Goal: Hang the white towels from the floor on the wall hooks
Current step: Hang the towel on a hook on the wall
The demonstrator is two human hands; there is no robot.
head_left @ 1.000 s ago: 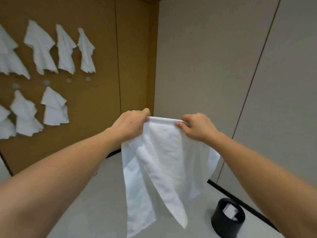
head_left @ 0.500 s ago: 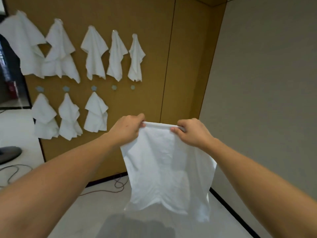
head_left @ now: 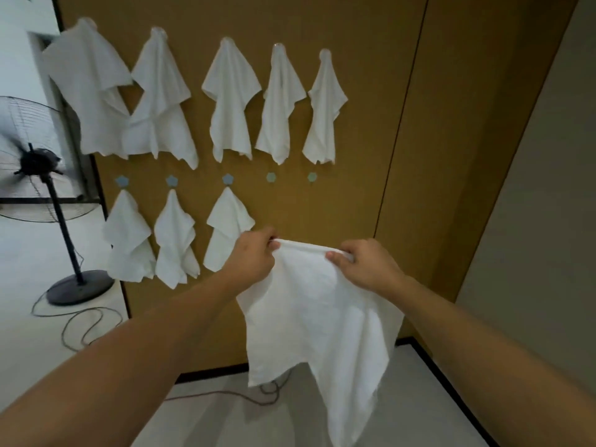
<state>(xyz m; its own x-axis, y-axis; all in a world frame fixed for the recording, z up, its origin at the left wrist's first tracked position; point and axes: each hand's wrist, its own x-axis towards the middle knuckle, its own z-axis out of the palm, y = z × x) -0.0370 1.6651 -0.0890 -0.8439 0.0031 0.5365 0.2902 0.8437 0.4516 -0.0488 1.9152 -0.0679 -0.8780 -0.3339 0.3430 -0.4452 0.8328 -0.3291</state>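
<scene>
Before brown wall [head_left: 354, 124], both hands pinching towel [head_left: 316, 317], fingertips hidden

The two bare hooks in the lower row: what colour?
Pale blue-green hooks, seen in the head view.

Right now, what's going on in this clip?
A person holds a white towel stretched by its top edge, left hand and right hand each pinching a corner, facing a brown wall. Eight towels already hang there, five above and three below. Two blue hooks in the lower row are bare, just above the hands.
</scene>
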